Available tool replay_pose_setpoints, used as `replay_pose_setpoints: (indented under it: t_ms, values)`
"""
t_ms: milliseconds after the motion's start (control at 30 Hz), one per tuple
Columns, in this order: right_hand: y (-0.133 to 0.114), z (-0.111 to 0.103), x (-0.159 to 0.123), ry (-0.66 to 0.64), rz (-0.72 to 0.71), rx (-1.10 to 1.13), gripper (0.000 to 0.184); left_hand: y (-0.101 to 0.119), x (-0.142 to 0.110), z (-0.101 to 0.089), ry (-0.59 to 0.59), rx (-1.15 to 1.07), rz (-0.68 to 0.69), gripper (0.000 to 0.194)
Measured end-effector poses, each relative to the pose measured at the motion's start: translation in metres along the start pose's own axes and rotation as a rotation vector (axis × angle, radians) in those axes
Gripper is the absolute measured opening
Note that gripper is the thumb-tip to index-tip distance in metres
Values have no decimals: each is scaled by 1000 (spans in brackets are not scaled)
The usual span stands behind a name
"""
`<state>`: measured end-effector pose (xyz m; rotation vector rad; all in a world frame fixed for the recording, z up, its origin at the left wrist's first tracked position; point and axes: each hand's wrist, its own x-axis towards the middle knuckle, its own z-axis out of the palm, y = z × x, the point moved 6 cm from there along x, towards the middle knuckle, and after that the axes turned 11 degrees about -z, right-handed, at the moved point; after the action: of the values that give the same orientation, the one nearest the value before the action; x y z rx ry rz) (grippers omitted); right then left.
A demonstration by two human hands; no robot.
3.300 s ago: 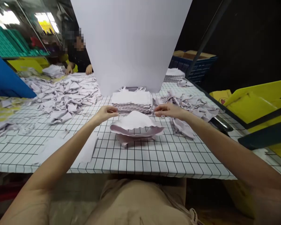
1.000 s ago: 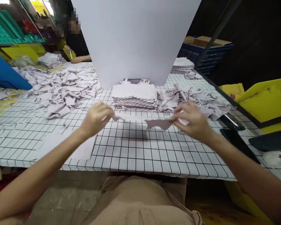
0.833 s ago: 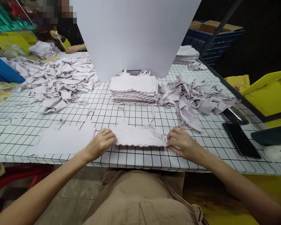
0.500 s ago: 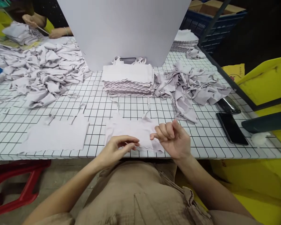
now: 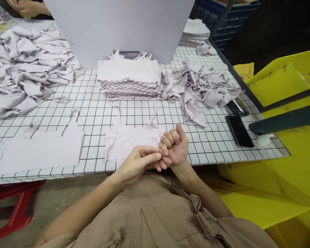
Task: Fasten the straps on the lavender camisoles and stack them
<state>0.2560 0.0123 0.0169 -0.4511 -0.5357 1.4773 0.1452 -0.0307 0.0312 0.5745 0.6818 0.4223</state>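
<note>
Head view: pale cloth lies crosswise, straps pointing away; hands touching, right clenched, left pinched.

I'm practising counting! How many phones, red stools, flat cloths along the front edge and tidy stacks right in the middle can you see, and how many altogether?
Phone: 1
Red stool: 1
Flat cloths: 2
Middle stack: 1
Total: 5

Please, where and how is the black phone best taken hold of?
Probably by its two long edges at the near end, coming from above and the person's side: the phone lies flat, a shiny black object sits by its far end, and a dark green bar reaches close to its right edge.
</note>
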Motion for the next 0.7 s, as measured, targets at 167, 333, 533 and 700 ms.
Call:
replay_pose_setpoints:
  t_ms: [167,333,533,700]
  values:
    - [-4,10,0,38,-54,-166,73,-6,8,-9,122,-103,-21,31]
    - [-6,30,21,-59,-63,-385,67,7,6,-36,214,-18,120,38]
    - [36,74,118,-501,-187,-1258,25,46,-28,-82,695,1099,657,35]
    - [119,82,177,-676,-43,-1874,15,23,-16,-111,972,1754,574,51]
